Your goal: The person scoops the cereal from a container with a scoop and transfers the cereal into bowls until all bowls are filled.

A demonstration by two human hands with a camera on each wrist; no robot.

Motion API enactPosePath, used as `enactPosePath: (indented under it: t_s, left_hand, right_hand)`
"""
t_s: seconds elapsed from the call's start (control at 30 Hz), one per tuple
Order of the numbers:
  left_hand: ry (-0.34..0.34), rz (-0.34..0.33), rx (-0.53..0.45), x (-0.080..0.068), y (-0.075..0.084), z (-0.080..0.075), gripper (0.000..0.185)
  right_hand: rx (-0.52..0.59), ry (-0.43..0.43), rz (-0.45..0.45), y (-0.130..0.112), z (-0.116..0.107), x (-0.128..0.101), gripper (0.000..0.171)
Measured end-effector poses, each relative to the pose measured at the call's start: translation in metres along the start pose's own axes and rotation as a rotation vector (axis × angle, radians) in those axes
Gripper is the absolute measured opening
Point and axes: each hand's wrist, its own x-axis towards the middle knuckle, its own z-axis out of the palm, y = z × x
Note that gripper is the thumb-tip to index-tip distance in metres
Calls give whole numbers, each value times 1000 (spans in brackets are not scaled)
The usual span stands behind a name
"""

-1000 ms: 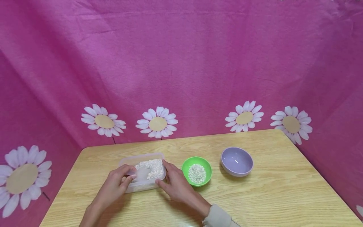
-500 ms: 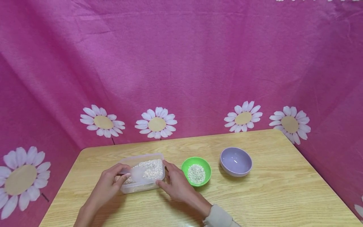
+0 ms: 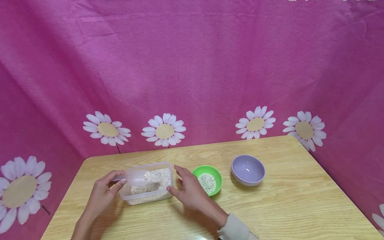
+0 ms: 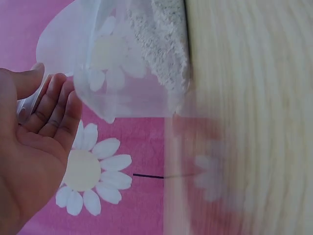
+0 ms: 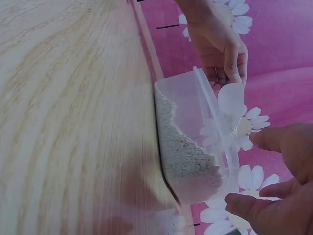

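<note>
A translucent plastic box (image 3: pixel 150 199) of pale oat flakes (image 3: pixel 163 176) stands at the left of the table. My left hand (image 3: pixel 103 190) pinches the handle of a clear plastic scoop (image 3: pixel 136 177), between thumb and fingers in the left wrist view. The scoop's bowl is over the box's left part, raised above its rim in the right wrist view (image 5: pixel 231 100). At the box's right end is my right hand (image 3: pixel 192 191), thumb and forefinger spread beside the rim; whether they touch it I cannot tell. The flakes slope up toward that end.
Just right of my right hand sits a green bowl (image 3: pixel 216 173) with some flakes (image 3: pixel 207 182) in it, partly hidden by the hand. Farther right is a purple bowl (image 3: pixel 248 170). A pink curtain (image 3: pixel 192 73) with daisies hangs behind the wooden table (image 3: pixel 294 193).
My left hand has drawn the scoop leftward and up out of the flakes. The right hand's fingers have loosened from the box's end. The bowls stay put.
</note>
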Motion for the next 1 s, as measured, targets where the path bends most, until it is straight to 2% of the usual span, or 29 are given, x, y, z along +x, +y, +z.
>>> enactPosePath:
  t_s: [0.3,0.47,0.67,1.0]
  left_hand:
    - [66,-64,-48,-3,-1,-11,18]
    - [85,-42,-96,-2,2,-10,19]
    - [80,-24,-138,8,14,2,18]
    - [18,15,-156,24,30,30,14]
  right_hand:
    - [-15,-7,-26,-2,-8,-5,76]
    - [-32,12,-26,2,-19,-10,74]
    - [-94,43,5,7,-38,-17,75]
    - [-182,137,32,19,-63,-26,75]
